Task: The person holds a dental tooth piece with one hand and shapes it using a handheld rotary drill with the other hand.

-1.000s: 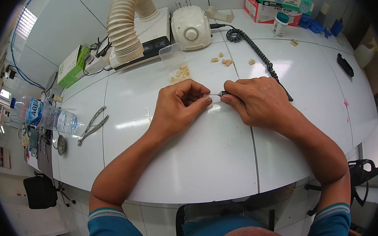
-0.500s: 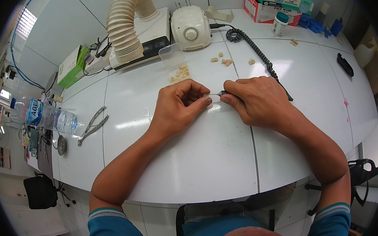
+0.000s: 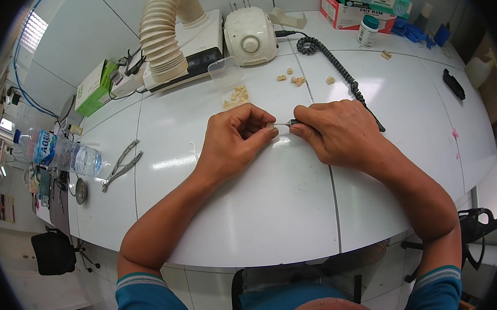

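Observation:
My left hand (image 3: 233, 136) pinches a small whitish, tooth-like piece (image 3: 270, 126) between thumb and fingertips. The fingers cover most of that piece. In my right hand (image 3: 339, 128) is a rotary handpiece (image 3: 293, 122), its dark nose showing past the fingers and its body hidden in the grip. The handpiece's thin metal bit (image 3: 281, 124) points left and meets the piece, or comes very close to it. Both hands are low over the white table (image 3: 252, 212). A coiled black cord (image 3: 340, 65) runs from the white control unit (image 3: 250, 37) toward my right hand.
Behind my hands lie a clear plastic box (image 3: 229, 78) with yellowish tooth-like pieces and several loose ones (image 3: 297, 81). A ribbed hose (image 3: 162, 40) arches at the back. Pliers (image 3: 121, 164) and a water bottle (image 3: 58, 152) lie left. Mask boxes (image 3: 359, 12) and a small jar (image 3: 368, 30) stand back right.

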Tool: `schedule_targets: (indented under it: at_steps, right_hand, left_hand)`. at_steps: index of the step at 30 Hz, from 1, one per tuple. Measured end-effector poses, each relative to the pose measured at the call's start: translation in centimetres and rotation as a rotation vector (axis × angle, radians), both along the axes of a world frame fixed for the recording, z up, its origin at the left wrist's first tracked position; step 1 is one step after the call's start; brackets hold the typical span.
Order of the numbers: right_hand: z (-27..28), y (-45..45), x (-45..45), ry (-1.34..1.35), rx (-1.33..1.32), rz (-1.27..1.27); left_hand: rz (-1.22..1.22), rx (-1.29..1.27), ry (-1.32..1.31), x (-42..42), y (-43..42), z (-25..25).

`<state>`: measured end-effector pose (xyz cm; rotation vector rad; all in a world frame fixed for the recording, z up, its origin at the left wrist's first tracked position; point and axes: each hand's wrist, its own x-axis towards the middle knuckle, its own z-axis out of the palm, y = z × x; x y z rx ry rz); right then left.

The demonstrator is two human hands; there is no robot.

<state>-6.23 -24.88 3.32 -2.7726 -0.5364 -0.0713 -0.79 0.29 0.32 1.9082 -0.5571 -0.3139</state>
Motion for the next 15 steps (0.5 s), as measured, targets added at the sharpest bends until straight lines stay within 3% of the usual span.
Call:
schedule_targets:
  at_steps: [15]
  right_hand:
    - [0.05, -0.03, -0.01, 0.005, -0.005, -0.002]
  left_hand:
    - [0.008, 0.006, 0.010, -0.04, -0.05, 0.04]
